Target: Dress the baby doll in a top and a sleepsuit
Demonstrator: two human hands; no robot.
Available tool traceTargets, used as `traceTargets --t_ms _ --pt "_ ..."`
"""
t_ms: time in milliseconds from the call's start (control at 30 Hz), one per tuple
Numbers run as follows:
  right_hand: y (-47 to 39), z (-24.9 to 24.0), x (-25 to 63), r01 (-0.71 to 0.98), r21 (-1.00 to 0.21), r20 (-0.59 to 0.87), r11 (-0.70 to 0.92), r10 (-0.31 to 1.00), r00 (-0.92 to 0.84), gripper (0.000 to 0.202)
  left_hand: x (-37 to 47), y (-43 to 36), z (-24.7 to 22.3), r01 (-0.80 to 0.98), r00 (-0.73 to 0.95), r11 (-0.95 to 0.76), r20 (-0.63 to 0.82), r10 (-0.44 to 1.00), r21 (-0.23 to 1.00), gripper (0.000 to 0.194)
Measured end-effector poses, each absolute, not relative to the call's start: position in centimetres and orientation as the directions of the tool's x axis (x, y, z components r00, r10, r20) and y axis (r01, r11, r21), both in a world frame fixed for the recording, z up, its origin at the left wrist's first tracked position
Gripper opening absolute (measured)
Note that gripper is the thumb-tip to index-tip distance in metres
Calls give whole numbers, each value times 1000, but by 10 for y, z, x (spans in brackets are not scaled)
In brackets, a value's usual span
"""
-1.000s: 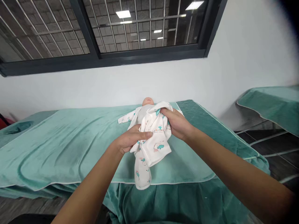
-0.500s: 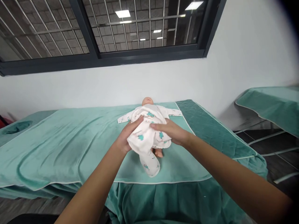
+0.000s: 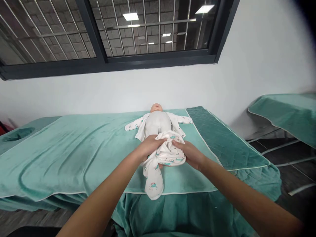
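Note:
A baby doll (image 3: 158,122) lies on its back on the green bed cover, head toward the wall. It wears a white printed jacket (image 3: 134,124) spread open at the front, both sleeves stretched sideways. Over its legs I hold a bunched pair of white footed baby pants (image 3: 170,153) with green prints. My left hand (image 3: 150,147) is closed on the left side of the gathered cloth, my right hand (image 3: 189,153) on the right side, thumbs on top. One footed leg of the pants hangs down toward the bed's front edge. The doll's legs are mostly hidden behind the cloth.
The green-covered massage bed (image 3: 61,154) has a face hole (image 3: 18,134) at its left end and a darker quilted strip (image 3: 222,141) at right. Behind it stand a white wall (image 3: 111,93) and a barred window. Another green-covered bed (image 3: 286,115) stands at right.
The pants have come down from the doll's belly to its legs and are gathered into a bunch. The doll's torso and open jacket now show. Both hands moved lower and closer together.

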State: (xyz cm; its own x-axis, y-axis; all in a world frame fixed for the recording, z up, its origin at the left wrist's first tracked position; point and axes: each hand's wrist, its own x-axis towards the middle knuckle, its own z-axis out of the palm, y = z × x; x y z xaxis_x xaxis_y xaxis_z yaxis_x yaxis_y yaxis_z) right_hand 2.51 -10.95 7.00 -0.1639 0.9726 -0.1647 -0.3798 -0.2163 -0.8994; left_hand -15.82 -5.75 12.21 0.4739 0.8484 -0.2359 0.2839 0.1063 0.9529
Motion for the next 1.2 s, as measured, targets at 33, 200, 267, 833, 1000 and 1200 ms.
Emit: traceTargets --t_ms 33,200,267,833,1000,1200 --pt "-119 58 24 -378 -891 -206 -252 966 -158 47 -155 -57 116 393 479 17 -220 850 919 43" --pt "-151 15 17 -211 -929 -288 -305 952 -107 51 -142 -62 97 760 582 -408 -249 775 506 34" --pt "-150 8 13 -121 -970 -206 -209 978 -41 49 -138 -65 93 794 572 -449 -252 781 409 34" --pt "-115 -1 15 -49 -973 203 226 936 286 23 -177 -66 101 221 749 239 -322 579 945 61" --pt "-96 -3 18 46 -968 247 246 912 328 20 -171 -53 89 211 642 138 -244 727 968 49" --pt "-82 -3 20 208 -956 270 209 904 333 29 -154 -36 93 409 515 -213 -32 856 888 19"
